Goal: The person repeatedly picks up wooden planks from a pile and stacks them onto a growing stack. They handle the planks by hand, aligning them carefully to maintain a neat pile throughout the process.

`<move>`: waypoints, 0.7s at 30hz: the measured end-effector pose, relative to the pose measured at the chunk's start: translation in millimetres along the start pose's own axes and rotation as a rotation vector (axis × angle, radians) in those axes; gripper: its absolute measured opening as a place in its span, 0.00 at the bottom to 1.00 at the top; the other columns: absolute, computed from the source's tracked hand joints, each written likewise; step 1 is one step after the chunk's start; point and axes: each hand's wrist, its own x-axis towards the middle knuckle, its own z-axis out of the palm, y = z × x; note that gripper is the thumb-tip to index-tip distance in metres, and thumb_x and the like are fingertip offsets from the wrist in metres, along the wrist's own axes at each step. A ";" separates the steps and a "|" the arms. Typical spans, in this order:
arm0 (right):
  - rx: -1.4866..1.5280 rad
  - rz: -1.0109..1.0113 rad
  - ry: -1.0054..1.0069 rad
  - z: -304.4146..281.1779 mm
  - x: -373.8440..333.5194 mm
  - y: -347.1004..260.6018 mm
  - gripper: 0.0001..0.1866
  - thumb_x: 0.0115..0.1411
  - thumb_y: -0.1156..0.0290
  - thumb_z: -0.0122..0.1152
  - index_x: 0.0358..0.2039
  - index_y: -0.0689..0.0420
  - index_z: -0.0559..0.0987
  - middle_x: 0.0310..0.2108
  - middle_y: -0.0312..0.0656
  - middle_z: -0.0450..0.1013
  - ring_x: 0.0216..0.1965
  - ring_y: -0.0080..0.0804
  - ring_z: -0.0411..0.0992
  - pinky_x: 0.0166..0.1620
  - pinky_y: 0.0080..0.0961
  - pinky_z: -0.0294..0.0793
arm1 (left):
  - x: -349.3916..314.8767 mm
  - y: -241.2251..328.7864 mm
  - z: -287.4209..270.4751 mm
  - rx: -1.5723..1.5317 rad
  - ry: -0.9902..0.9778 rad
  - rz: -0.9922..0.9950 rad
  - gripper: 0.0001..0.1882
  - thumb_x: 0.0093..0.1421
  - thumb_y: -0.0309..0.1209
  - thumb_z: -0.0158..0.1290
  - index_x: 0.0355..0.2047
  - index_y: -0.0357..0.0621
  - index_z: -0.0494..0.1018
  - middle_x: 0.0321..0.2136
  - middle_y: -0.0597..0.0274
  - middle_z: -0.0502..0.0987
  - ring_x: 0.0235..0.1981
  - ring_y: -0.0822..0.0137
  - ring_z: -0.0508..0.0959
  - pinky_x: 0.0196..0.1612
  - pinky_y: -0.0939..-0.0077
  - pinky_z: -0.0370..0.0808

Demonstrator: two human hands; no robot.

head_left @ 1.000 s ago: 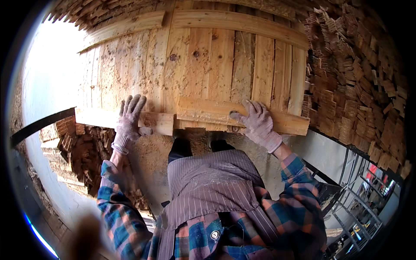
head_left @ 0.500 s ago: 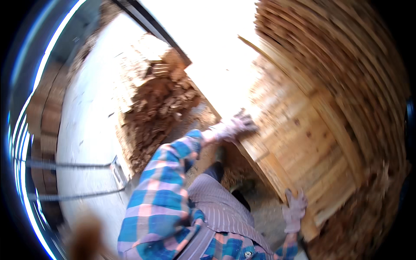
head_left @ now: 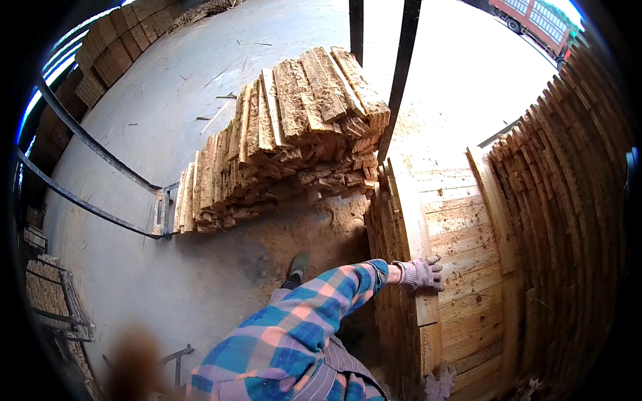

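My left hand (head_left: pixel 421 274), in a pale knitted glove, lies over a long, light-coloured narrow plank (head_left: pixel 409 214) with its fingers apart. This plank runs along the left edge of a stack topped with crosswise boards (head_left: pixel 461 244). Another narrow piece (head_left: pixel 431 344) continues the same edge nearer to me. Low in the view, my right hand (head_left: pixel 439 385), gloved too, rests on that edge with its fingers spread; its wrist is cut off by the frame. On the stack's far side lies a lengthwise plank (head_left: pixel 491 207). Sawdust and bark bits dot the boards.
A tall wall of stacked boards (head_left: pixel 562 200) rises at the right. Left of the stack stands a pile of rough-edged slats (head_left: pixel 294 107) in a dark metal frame (head_left: pixel 401 73). Concrete floor (head_left: pixel 154 154) spreads left, with metal rails (head_left: pixel 100 150). A red truck (head_left: pixel 535 23) is far back right.
My view has turned, so the slat pile and stack show more upright. My left hand still touches the plank edge; my right hand now sits at the lower rim of the view.
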 end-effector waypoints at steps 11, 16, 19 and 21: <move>0.476 -0.699 -0.213 27.7 152.6 -465.3 0.44 0.45 0.70 0.71 0.63 0.52 0.60 0.52 0.51 0.69 0.53 0.47 0.68 0.52 0.36 0.70 | -378.3 -84.1 22.4 -0.137 1.139 -1.305 0.46 0.51 0.61 0.53 0.62 0.47 0.57 0.56 0.56 0.67 0.49 0.58 0.73 0.45 0.69 0.72; 0.536 -0.790 -0.269 66.2 202.1 -646.8 0.45 0.48 0.69 0.68 0.65 0.54 0.55 0.60 0.51 0.60 0.61 0.38 0.60 0.59 0.32 0.63 | -573.4 -124.8 40.4 -0.580 1.791 -1.711 0.45 0.52 0.44 0.61 0.63 0.40 0.51 0.58 0.39 0.61 0.56 0.50 0.67 0.56 0.65 0.67; 0.642 -0.864 -0.134 74.6 227.9 -709.7 0.44 0.53 0.72 0.63 0.67 0.54 0.49 0.66 0.48 0.51 0.59 0.35 0.62 0.55 0.29 0.68 | -577.7 -146.9 21.5 -1.089 2.140 -1.380 0.40 0.56 0.21 0.57 0.64 0.36 0.47 0.63 0.42 0.50 0.64 0.56 0.56 0.61 0.69 0.63; -0.099 -0.721 0.020 91.3 257.0 -719.6 0.40 0.59 0.68 0.58 0.67 0.52 0.49 0.45 0.42 0.66 0.35 0.26 0.68 0.33 0.19 0.69 | -563.4 -167.4 18.7 -1.256 2.296 -1.133 0.40 0.55 0.21 0.57 0.64 0.35 0.47 0.61 0.44 0.56 0.60 0.58 0.62 0.59 0.69 0.67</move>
